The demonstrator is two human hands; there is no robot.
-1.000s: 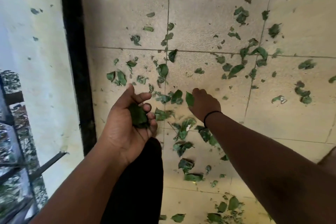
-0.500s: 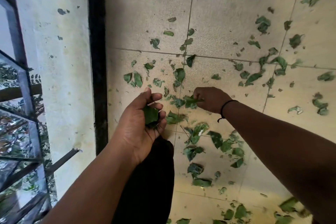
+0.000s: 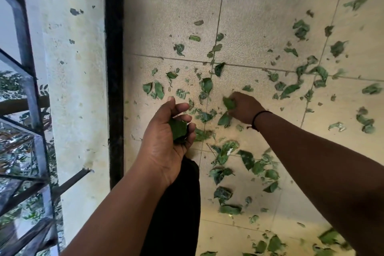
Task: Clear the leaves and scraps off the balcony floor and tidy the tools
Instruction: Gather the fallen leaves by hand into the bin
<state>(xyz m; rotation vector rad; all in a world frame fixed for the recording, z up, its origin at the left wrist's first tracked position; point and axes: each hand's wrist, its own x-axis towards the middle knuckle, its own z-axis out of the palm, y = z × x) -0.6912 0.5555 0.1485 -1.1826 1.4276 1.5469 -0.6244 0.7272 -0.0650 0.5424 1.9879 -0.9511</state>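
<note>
Green leaves and torn scraps (image 3: 247, 159) lie scattered over the pale tiled balcony floor (image 3: 170, 16). My left hand (image 3: 166, 139) is held palm up above the floor, its fingers curled round a small bunch of gathered leaves (image 3: 177, 129). My right hand (image 3: 244, 107) reaches down to the tiles a little further out and pinches a leaf (image 3: 229, 103) in its fingertips, with another leaf (image 3: 224, 119) just beneath it. A black band sits on the right wrist.
A black strip (image 3: 113, 68) runs along the floor's left edge, beside a low pale wall (image 3: 74, 89). A metal railing (image 3: 27, 93) stands further left with foliage beyond. My dark trouser leg (image 3: 176, 214) is below the left hand.
My right hand has picked a leaf up off the tiles and now pinches it. My left hand keeps its bunch. The view has shifted so the wall and railing show more.
</note>
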